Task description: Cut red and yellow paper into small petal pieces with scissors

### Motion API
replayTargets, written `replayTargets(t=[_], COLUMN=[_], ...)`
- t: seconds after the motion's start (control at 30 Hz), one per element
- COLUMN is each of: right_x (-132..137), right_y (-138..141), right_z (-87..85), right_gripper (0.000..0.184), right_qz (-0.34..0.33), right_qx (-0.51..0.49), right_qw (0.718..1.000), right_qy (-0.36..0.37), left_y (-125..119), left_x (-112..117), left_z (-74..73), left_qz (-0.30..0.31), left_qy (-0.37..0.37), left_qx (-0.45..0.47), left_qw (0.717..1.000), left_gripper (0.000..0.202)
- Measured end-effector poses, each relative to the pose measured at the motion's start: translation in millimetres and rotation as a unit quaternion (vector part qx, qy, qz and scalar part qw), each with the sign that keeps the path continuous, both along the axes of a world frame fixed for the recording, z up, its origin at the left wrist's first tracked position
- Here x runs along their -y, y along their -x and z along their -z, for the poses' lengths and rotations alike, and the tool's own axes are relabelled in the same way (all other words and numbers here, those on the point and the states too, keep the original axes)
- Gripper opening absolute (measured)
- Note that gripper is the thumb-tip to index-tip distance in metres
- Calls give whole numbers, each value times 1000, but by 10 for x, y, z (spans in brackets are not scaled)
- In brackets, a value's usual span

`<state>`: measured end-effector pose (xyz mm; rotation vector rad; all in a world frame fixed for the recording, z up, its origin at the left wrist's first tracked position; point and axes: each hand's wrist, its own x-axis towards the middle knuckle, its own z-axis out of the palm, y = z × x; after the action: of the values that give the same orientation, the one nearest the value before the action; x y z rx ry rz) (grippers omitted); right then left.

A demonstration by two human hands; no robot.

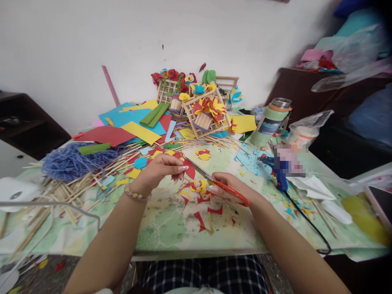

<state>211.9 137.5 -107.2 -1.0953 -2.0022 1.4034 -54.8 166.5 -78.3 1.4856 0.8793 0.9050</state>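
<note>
Between the thumb and fingers of my left hand (163, 169) is a small red paper petal (189, 168). My right hand (228, 185) grips red-handled scissors (228, 190), their blades pointing up and left beside the petal's edge. Whether the blades touch the paper I cannot tell. Under both hands, red paper scraps (200, 220) and yellow bits lie on the green patterned tablecloth (165, 241). A yellow-and-red paper flower piece (203, 154) rests just beyond the scissor tips, with a blue paper flower piece (140, 163) to the left of my left hand.
Stick frames with paper flowers (206, 112) stand against the wall. Coloured paper sheets (107, 135), blue yarn (81, 161) and wooden sticks (72, 196) cover the left side. On the right are a green bottle (269, 122) and a blue glue gun (280, 179) with a black cord.
</note>
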Motion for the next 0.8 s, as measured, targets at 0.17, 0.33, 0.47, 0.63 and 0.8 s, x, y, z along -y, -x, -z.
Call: replayTargets(t=[0.17, 0.33, 0.47, 0.63, 0.8], right_x=[-9, -18, -36, -57, -49], right_y=[-9, -1, 12, -4, 33], right_z=[12, 15, 26, 36, 75], right_gripper=[59, 57, 60, 61, 61], right_qz=[18, 23, 26, 30, 56], right_qx=[3, 4, 5, 4, -56], right_qw=[1000, 1000, 1000, 1000, 997], right_qy=[10, 19, 11, -10, 13], left_y=[14, 22, 25, 13, 10], left_x=[-13, -17, -22, -13, -24], left_z=[3, 0, 13, -10, 34], left_qz=[-3, 0, -10, -14, -2], left_qy=[13, 18, 26, 20, 24], left_qx=[-2, -6, -2, -18, -21], left_qw=[1000, 1000, 1000, 1000, 999], left_gripper=[36, 34, 33, 38, 36])
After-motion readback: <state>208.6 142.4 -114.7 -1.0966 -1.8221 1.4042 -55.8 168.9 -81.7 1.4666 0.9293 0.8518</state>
